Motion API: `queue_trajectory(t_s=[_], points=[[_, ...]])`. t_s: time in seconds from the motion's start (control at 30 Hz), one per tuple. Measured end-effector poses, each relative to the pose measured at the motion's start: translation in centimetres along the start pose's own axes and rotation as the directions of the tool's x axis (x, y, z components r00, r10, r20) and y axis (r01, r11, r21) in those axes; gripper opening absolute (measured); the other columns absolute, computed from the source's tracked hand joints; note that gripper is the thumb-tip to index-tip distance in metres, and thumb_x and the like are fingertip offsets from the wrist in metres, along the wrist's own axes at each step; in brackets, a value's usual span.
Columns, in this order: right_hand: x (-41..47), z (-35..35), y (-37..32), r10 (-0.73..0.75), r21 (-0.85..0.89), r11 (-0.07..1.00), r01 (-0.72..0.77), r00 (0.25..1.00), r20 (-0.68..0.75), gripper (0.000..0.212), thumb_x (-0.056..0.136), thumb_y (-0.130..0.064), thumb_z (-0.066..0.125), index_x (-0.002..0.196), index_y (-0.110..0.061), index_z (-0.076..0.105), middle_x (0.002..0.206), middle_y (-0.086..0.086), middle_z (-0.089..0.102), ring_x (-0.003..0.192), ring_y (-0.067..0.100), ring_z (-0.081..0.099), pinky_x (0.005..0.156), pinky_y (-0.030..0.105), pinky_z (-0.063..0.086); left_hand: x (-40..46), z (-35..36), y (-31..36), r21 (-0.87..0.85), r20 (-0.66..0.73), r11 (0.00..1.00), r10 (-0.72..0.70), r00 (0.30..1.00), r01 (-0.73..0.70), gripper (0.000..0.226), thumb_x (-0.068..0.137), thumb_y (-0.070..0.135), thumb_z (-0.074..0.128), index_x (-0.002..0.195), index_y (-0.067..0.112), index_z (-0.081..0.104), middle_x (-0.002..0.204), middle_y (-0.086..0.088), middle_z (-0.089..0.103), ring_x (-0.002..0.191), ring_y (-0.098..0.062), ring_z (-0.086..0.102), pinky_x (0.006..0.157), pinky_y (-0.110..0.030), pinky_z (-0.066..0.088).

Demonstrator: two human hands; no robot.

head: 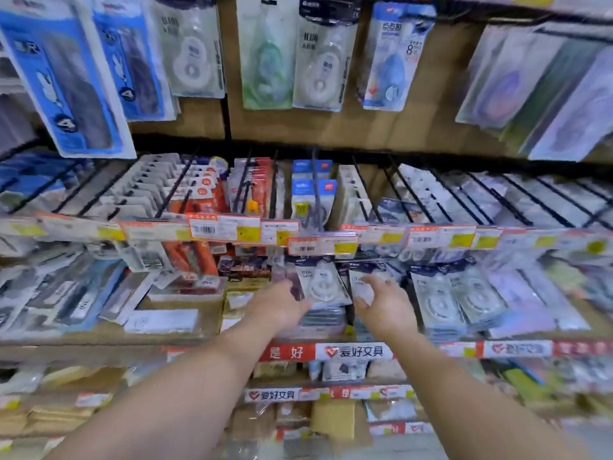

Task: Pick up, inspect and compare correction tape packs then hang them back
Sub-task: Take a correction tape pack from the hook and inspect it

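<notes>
My left hand [277, 305] holds a clear correction tape pack [323, 283] with a white tape dispenser and a dark header, at the middle hook row. My right hand [384, 305] reaches to a second pack of the same kind [363, 283] right beside it, fingers curled around its lower edge. Both packs hang or lean just under the price tag rail [323, 245]. More of the same packs [438, 303] hang to the right. The view is blurred, so finger contact is hard to make out.
Black hook rods [315, 190] stick out above the hands, loaded with stationery packs. Larger tape packs [320, 61] hang on the brown board above. Below the hands run red and white shelf labels [351, 351] and lower shelves of goods.
</notes>
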State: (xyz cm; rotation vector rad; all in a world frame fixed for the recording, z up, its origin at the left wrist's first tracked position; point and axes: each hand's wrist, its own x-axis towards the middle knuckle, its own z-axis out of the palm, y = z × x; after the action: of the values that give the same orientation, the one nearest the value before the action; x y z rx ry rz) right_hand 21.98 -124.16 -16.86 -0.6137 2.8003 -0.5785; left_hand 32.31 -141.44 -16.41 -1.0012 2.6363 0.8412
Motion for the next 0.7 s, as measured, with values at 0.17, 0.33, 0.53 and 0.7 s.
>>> queue_trajectory(t_s=[0.17, 0.33, 0.53, 0.7], points=[[-1.0, 0.4, -0.1, 0.071, 0.001, 0.997, -0.071, 0.996, -0.058, 0.048, 0.095, -0.036, 0.056, 0.142, -0.025, 0.049, 0.137, 0.013, 0.051, 0.125, 0.032, 0.05, 0.096, 0.036, 0.046, 2.2, 0.7, 0.8, -0.262, 0.097, 0.957, -0.101, 0.99, 0.123, 0.087, 0.088, 0.069, 0.051, 0.149, 0.009, 0.036, 0.143, -0.011, 0.053, 0.124, -0.03, 0.056, 0.089, -0.03, 0.044], [0.2, 0.6, 0.0, 0.064, 0.0, 0.998, -0.064, 0.997, -0.045, 0.049, 0.096, -0.034, 0.053, 0.143, -0.024, 0.047, 0.137, 0.011, 0.051, 0.126, 0.03, 0.048, 0.095, 0.037, 0.046, 3.9, 1.3, 1.8, -0.654, 0.131, 0.715, -0.212, 0.968, 0.245, 0.074, 0.081, 0.053, 0.073, 0.134, 0.013, 0.041, 0.112, -0.001, 0.056, 0.093, -0.019, 0.049, 0.081, -0.029, 0.038], [1.6, 0.9, -0.2, 0.07, 0.02, 0.997, -0.07, 0.998, 0.005, 0.049, 0.096, -0.037, 0.051, 0.143, -0.027, 0.045, 0.14, 0.008, 0.048, 0.127, 0.031, 0.047, 0.097, 0.041, 0.046, 4.9, 2.6, 2.1, -0.673, 0.165, 0.677, -0.256, 0.953, 0.298, 0.075, 0.071, 0.047, 0.084, 0.127, 0.005, 0.057, 0.121, -0.011, 0.063, 0.112, -0.031, 0.061, 0.097, -0.037, 0.05], [2.4, 0.6, -0.8, 0.061, 0.063, 0.996, -0.063, 0.998, 0.022, 0.05, 0.097, -0.037, 0.053, 0.145, -0.024, 0.045, 0.142, 0.011, 0.047, 0.128, 0.03, 0.047, 0.1, 0.039, 0.043, 5.1, 2.7, 1.4, -0.666, 0.173, 0.685, -0.244, 0.954, 0.296, 0.055, 0.078, 0.046, 0.079, 0.108, 0.003, 0.062, 0.104, -0.01, 0.065, 0.112, -0.039, 0.065, 0.075, -0.035, 0.05]])
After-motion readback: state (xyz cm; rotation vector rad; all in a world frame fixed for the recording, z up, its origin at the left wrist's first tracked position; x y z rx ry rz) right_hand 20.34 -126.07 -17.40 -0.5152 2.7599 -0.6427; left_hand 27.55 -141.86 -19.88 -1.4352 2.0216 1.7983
